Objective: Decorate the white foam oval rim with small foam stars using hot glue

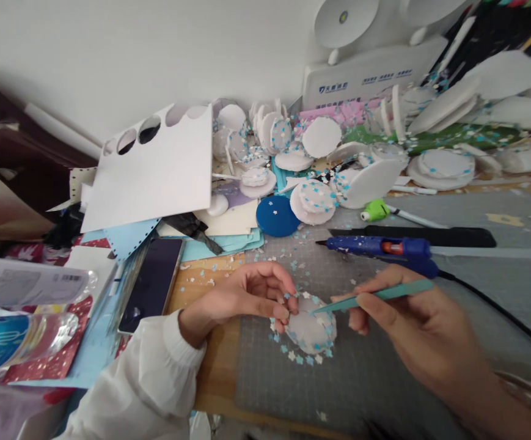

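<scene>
A round white disc [308, 333] lies on the grey cutting mat, with small blue and white flower-shaped pieces around its edge. My left hand [251, 293] is closed at the disc's upper left rim, thumb and fingers pinching there. In my right hand [412, 324] are teal tweezers [391, 294], held between thumb and fingers. Their tips point left and reach over the upper part of the disc. Whether a small piece sits between the tips is too fine to make out. Loose flower pieces [292, 264] are scattered on the mat beyond the disc.
Behind my hands lie a blue glue gun [366, 245], a black cutter [457, 236], a blue round lid [278, 216] and many decorated white discs [318, 198]. To the left are a phone [151, 282], a white board with holes [155, 171] and a water bottle [40, 336]. A cable [489, 305] crosses the mat's right side.
</scene>
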A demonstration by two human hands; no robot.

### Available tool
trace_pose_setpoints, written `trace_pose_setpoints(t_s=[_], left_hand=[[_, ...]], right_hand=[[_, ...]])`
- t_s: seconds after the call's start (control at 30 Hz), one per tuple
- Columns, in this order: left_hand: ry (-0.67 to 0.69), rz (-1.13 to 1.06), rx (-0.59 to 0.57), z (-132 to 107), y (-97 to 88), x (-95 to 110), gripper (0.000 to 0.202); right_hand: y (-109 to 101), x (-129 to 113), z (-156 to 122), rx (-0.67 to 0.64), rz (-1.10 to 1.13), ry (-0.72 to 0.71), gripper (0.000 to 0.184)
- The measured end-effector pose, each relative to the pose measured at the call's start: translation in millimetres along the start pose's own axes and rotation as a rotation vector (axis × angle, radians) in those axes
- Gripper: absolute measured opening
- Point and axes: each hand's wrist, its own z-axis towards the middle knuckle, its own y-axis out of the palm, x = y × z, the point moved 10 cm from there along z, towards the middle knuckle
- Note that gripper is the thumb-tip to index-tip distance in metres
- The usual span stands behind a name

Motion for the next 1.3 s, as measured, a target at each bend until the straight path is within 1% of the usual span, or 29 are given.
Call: trace_pose_setpoints(t_s=[0.17, 0.27, 0.4, 0.47, 0.57, 0.67, 0.83, 1.03, 1.3], left_hand=[[0.002, -0.003, 0.000, 0.2, -1.1, 0.3, 0.026], [0.002, -0.007, -0.013, 0.1, -0.8, 0.4, 0.025], [-0.004, 0.002, -0.006, 0.0, -1.7, -0.2, 0.025], [-0.010, -0.001, 0.001, 0.1, -2.1, -0.7, 0.026], [-0.015, -0.011, 0.003, 0.2, -2.0, -0.9, 0.027], [-0.023, -0.013, 0.010, 0.0, -2.1, -1.2, 0.026], [-0.023, -0.025, 0.003, -0.5, -0.4, -0.4, 0.025], [-0.031, -0.025, 0.011, 0.0, -1.3, -1.0, 0.026], [-0.032, -0.015, 0.009, -0.4, -1.7, -1.1, 0.027]], right_hand=[[-2.8, -11.3, -5.8, 0.031, -0.068, -0.116, 0.013], [-5.5, -13.0, -10.6, 0.061, -0.079, -0.157, 0.009], [-4.3, -16.0, -12.7, 0.050, -0.122, -0.202, 0.006], [-5.8, -14.8, -11.8, 0.055, -0.099, -0.187, 0.006], [-8.7, -8.4, -9.2, 0.060, -0.041, -0.121, 0.006], [-7.7, -4.8, -7.2, 0.040, -0.005, -0.084, 0.007], [-3.5, -7.4, -5.7, 0.027, -0.018, -0.080, 0.010], [-4.0, -11.9, -3.5, 0.058, -0.028, -0.081, 0.016], [-3.1, -11.9, -5.6, 0.042, -0.052, -0.107, 0.010]])
